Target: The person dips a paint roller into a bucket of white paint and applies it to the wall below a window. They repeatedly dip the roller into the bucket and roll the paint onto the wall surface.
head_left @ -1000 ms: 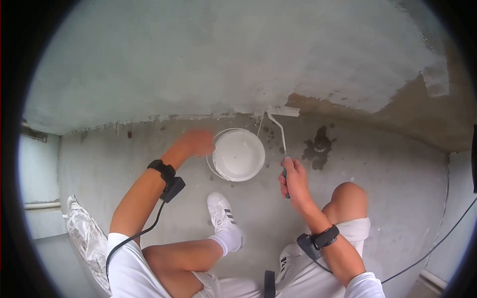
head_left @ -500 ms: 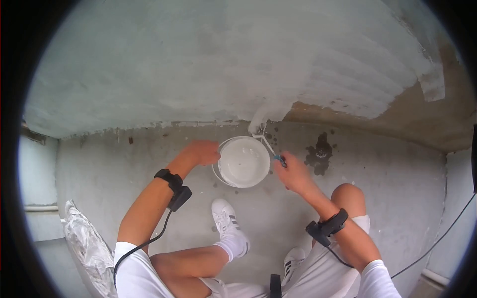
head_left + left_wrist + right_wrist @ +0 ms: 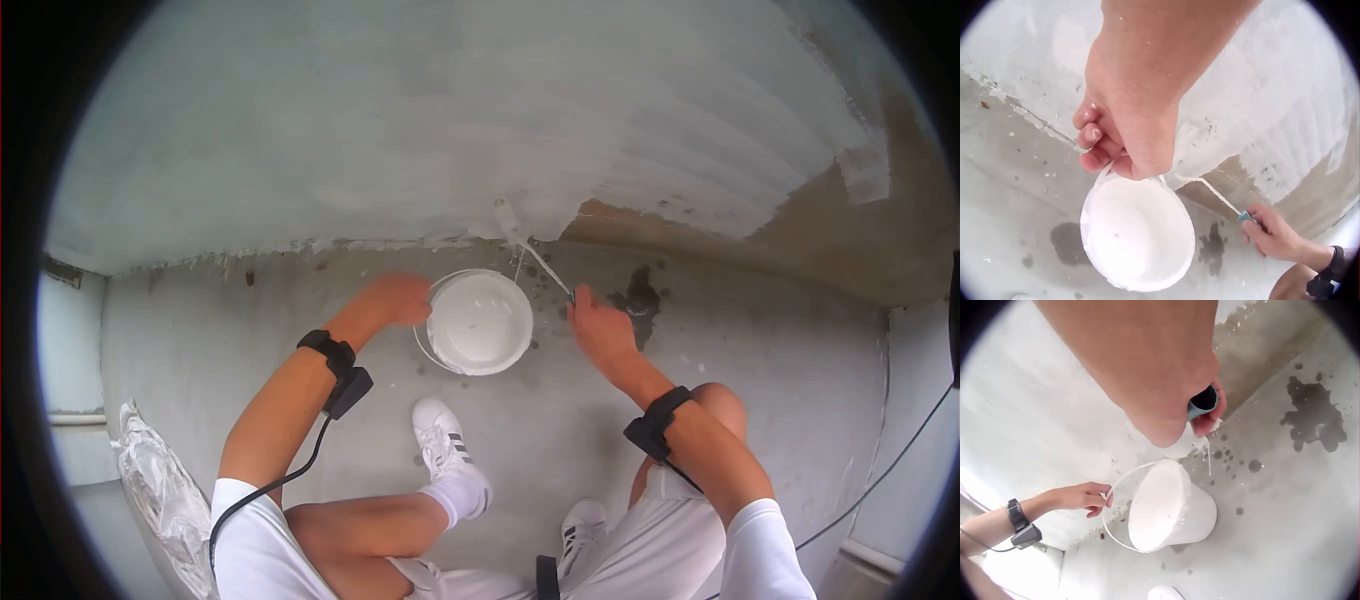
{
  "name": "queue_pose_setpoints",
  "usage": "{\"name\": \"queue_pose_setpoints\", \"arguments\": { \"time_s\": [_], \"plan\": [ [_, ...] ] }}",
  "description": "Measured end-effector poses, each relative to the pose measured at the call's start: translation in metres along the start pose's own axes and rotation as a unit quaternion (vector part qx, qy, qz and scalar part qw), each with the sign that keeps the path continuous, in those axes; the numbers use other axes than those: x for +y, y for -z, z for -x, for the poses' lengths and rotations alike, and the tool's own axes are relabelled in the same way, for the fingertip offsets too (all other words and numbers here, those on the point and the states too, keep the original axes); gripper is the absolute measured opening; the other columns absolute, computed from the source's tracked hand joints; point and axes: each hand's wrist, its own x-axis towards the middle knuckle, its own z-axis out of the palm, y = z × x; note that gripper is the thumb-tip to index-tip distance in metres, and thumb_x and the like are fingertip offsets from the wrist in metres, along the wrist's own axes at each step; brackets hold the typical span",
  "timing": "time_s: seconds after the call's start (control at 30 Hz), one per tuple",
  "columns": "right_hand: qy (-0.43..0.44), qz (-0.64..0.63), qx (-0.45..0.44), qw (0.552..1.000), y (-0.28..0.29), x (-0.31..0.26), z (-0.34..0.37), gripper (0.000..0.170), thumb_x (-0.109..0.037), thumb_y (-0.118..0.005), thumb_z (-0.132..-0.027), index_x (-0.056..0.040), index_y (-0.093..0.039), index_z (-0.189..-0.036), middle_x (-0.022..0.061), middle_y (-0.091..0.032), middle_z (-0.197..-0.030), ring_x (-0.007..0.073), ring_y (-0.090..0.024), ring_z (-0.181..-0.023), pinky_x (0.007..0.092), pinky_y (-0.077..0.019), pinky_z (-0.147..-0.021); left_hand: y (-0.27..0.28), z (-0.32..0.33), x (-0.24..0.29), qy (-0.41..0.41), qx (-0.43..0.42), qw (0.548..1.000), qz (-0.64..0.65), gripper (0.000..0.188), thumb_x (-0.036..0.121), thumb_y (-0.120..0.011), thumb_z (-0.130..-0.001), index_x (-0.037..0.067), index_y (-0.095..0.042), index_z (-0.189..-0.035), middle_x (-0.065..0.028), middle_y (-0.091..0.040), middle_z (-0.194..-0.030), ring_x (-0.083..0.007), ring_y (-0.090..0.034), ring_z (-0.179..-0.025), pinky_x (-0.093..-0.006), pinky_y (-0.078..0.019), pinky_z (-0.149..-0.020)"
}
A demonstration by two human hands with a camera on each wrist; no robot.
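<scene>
Right hand (image 3: pixel 604 335): fingers curled round the roller's blue-green handle (image 3: pixel 1247 217), closed on it; thin bent rod (image 3: pixel 548 266) reaches out from the fist, so skin sits well back from the coated end, sensibly I think. Roller head (image 3: pixel 507 215) is low by the wall (image 3: pixel 300 130), just above where it meets the floor; whether it presses there, I cannot tell. Left hand (image 3: pixel 398 298): fingers bent, pinching the thin bail (image 3: pixel 1124 544) at the near side of the white bucket (image 3: pixel 1200 515). A light hold, probably to steady the bucket or keep the bail out of the opening; it also leaves the mouth free toward the roller side. Bucket sits between the hands, close to the wall's foot, likely for a short reach; whether its base is flat on the floor, cannot tell. Pale smears on its inside. Farther out: brown bare patch (image 3: pixel 820 215) on the wall to the right, pale coat beside it; dark stain (image 3: pixel 1314 415) on the floor past the right hand; crumpled sheeting (image 3: pixel 165 490) over by the left, apart from the work.
</scene>
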Motion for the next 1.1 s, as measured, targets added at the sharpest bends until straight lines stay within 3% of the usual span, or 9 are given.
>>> {"name": "queue_pose_setpoints", "arguments": {
  "time_s": [0.07,0.27,0.47,0.57,0.67,0.77,0.87,1.1],
  "plan": [
    [-0.003,0.033,0.041,0.999,-0.010,0.007,0.002,0.022,-0.024,-0.053,-0.099,-0.0036,-0.047,-0.103,0.0153,-0.065,-0.075,0.0387,-0.064,-0.061,0.0466,-0.0522,-0.050,0.006,0.001,0.003,0.010,-0.028,1.000,0.004,0.029,0.022,-0.053,-0.075,0.000,-0.069,-0.085,-0.0230,-0.069,-0.086,-0.0419,-0.066,-0.083,-0.0500,-0.0534,-0.075],
    [-0.080,0.082,0.038,0.993,-0.012,0.046,0.027,0.024,-0.029,-0.051,-0.099,-0.0051,-0.046,-0.101,0.0154,-0.067,-0.080,0.0368,-0.068,-0.062,0.0477,-0.0556,-0.054,0.000,0.002,0.000,-0.012,0.010,1.000,-0.005,0.029,0.021,-0.054,-0.077,-0.001,-0.069,-0.087,-0.0235,-0.069,-0.090,-0.0436,-0.065,-0.086,-0.0508,-0.0531,-0.076],
    [-0.163,0.025,0.051,0.985,0.005,0.084,0.065,0.024,-0.028,-0.047,-0.102,-0.0040,-0.045,-0.101,0.0187,-0.068,-0.081,0.0426,-0.066,-0.065,0.0511,-0.0535,-0.056,0.001,0.002,0.001,-0.012,-0.001,1.000,-0.018,0.029,0.021,-0.053,-0.077,0.000,-0.069,-0.088,-0.0236,-0.069,-0.090,-0.0432,-0.066,-0.085,-0.0507,-0.0535,-0.076],
    [-0.191,0.016,0.078,0.978,0.014,0.105,0.087,0.025,-0.028,-0.046,-0.103,-0.0039,-0.044,-0.102,0.0199,-0.067,-0.081,0.0448,-0.064,-0.067,0.0529,-0.0521,-0.057,0.011,0.005,0.007,0.002,-0.022,1.000,-0.016,0.024,0.020,-0.054,-0.075,0.002,-0.069,-0.076,-0.0205,-0.069,-0.079,-0.0399,-0.067,-0.078,-0.0482,-0.0539,-0.072],
    [-0.245,0.027,0.083,0.966,0.015,0.135,0.105,0.023,-0.028,-0.045,-0.103,-0.0045,-0.044,-0.103,0.0206,-0.067,-0.082,0.0449,-0.064,-0.067,0.0544,-0.0513,-0.057,0.032,0.011,0.022,0.026,-0.105,0.994,-0.021,0.021,0.020,-0.054,-0.071,0.006,-0.066,-0.060,-0.0151,-0.067,-0.066,-0.0343,-0.067,-0.067,-0.0448,-0.0537,-0.068],
    [-0.278,0.033,0.092,0.956,0.013,0.172,0.126,0.023,-0.027,-0.045,-0.103,-0.0047,-0.043,-0.103,0.0221,-0.067,-0.084,0.0460,-0.064,-0.068,0.0560,-0.0507,-0.058,0.023,0.009,0.015,0.037,-0.101,0.994,-0.013,0.022,0.019,-0.055,-0.068,0.010,-0.062,-0.048,-0.0100,-0.064,-0.056,-0.0297,-0.066,-0.059,-0.0421,-0.0527,-0.065],
    [-0.266,0.054,0.079,0.959,0.034,0.206,0.145,0.022,-0.027,-0.046,-0.102,-0.0056,-0.044,-0.104,0.0232,-0.067,-0.088,0.0457,-0.064,-0.070,0.0558,-0.0505,-0.059,0.034,0.012,0.032,0.054,-0.157,0.984,-0.062,0.023,0.021,-0.056,-0.068,0.010,-0.064,-0.050,-0.0091,-0.065,-0.057,-0.0264,-0.066,-0.060,-0.0404,-0.0517,-0.063],
    [-0.149,0.095,0.118,0.977,0.077,0.245,0.165,0.018,-0.026,-0.049,-0.101,-0.0078,-0.047,-0.103,0.0186,-0.066,-0.091,0.0428,-0.064,-0.073,0.0524,-0.0513,-0.061,0.055,0.011,0.041,0.035,-0.177,0.983,0.027,0.030,0.028,-0.059,-0.071,0.007,-0.065,-0.051,-0.0049,-0.062,-0.053,-0.0191,-0.060,-0.057,-0.0343,-0.0470,-0.061]
  ]
}}
